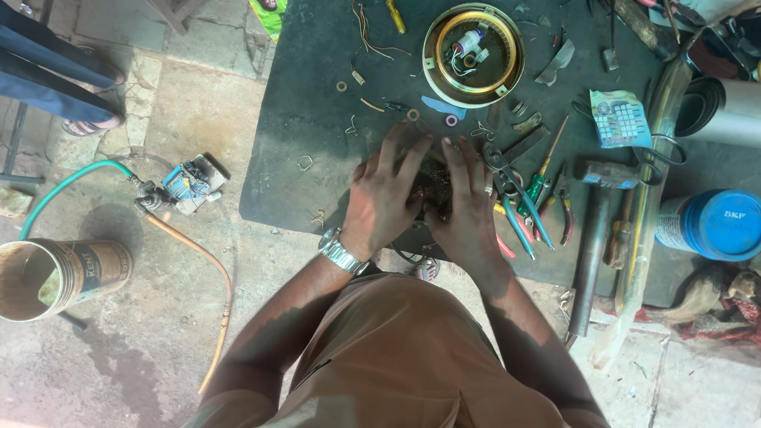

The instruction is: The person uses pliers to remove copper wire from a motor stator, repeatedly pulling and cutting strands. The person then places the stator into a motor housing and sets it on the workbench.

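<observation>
- A can [55, 277] stands open on the stone floor at far left, a green hose [67, 181] curving above it to a small blue-and-white fitting [189, 185].
- Your left hand [386, 198], a metal watch [341, 254] at the wrist, lies flat with its fingers [400, 154] spread over the left side of a dark wound coil [434, 186]; they press on it rather than close around it.
- The coil sits at the near edge of the dark surface [309, 95], between your two hands and mostly hidden by them.
- Your right hand [468, 202] covers the coil's right side, fingers [464, 158] likewise stretched out and touching it, a ring on one of them.
- Well beyond the hands, a round cream-and-brass housing [473, 54] lies open with small washers [413, 115] scattered near it.
- Just right of your right hand lie pliers [515, 198] and screwdrivers [545, 170] in a loose pile.
- Further right rests a hammer [593, 238], head away from you.
- A blue-lidded tub [713, 224] stands at the right edge.
</observation>
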